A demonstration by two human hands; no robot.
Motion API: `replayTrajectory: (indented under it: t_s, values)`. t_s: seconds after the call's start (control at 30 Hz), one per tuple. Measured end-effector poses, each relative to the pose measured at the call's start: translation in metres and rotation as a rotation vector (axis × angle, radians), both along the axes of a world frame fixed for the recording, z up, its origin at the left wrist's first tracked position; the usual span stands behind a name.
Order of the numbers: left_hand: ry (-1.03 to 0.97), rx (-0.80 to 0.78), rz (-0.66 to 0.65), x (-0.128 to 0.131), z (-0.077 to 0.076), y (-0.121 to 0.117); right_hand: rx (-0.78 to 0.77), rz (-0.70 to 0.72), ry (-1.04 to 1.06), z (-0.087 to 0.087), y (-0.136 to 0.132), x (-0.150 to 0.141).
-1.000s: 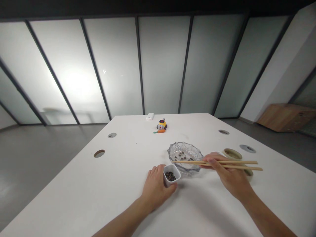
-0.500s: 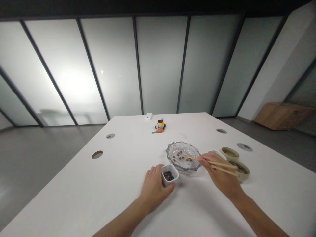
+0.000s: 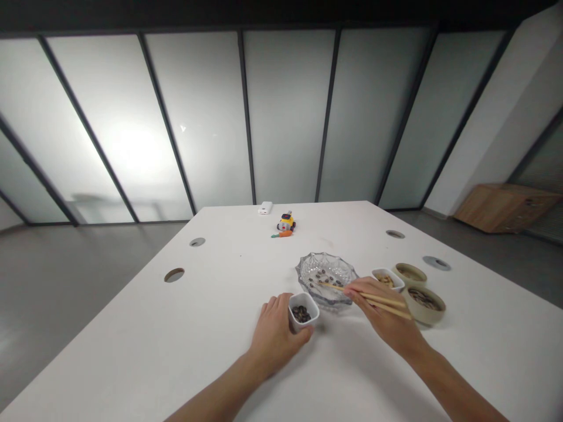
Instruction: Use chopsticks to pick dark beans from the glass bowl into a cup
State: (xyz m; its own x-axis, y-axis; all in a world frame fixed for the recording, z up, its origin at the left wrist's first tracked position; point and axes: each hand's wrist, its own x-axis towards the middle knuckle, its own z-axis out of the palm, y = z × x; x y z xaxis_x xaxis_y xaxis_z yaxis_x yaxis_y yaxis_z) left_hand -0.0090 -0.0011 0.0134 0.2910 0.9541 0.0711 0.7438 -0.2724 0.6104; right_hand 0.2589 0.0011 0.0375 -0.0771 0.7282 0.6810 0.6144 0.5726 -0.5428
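My left hand (image 3: 278,329) is wrapped round a small white square cup (image 3: 314,306) on the table, with dark striped seeds (image 3: 301,313) inside it. In my right hand (image 3: 382,310) is a pair of wooden chopsticks (image 3: 382,300). Their tips reach into a clear glass bowl (image 3: 303,266) with a scalloped rim, where several dark seeds (image 3: 323,274) lie scattered. Whether the tips pinch a seed is too small to tell. The bowl stands just beyond the white cup, between my two hands.
Right of my right hand stand a white dish (image 3: 398,281) of light brown pieces and two beige round bowls (image 3: 411,266), the nearer one holding long seeds. Farther back are a yellow toy car (image 3: 286,221), an orange toy carrot (image 3: 285,233) and a white device (image 3: 265,208). Round holes (image 3: 174,275) pierce the white table.
My right hand has shifted a little left and nearer with the chopsticks, uncovering the white dish. The tips have moved toward the near side of the glass bowl. My left hand stays on the cup.
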Motion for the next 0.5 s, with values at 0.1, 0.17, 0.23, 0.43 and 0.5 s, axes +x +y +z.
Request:
replayTrajectory:
  t_s: [0.1,0.17,0.23,0.43,0.5]
  values:
    - [0.005,-0.008,0.003,0.0,0.0002,-0.0003,-0.02,0.004,0.016,-0.0013,0.0002,-0.0001]
    - [0.01,-0.021,0.005,0.0001,0.001,-0.0008,-0.035,0.014,0.027,-0.003,0.0002,0.0001]
    - [0.008,-0.024,0.002,0.0003,0.0018,-0.0011,-0.044,0.03,0.04,-0.0051,0.0002,0.0004]
    - [-0.011,-0.003,0.002,0.0003,0.0019,-0.0014,-0.068,0.053,0.049,-0.0074,-0.0007,-0.0008]
    - [-0.006,-0.004,0.003,0.0003,0.0014,-0.0014,-0.074,0.05,0.05,-0.0067,-0.0014,-0.0017]
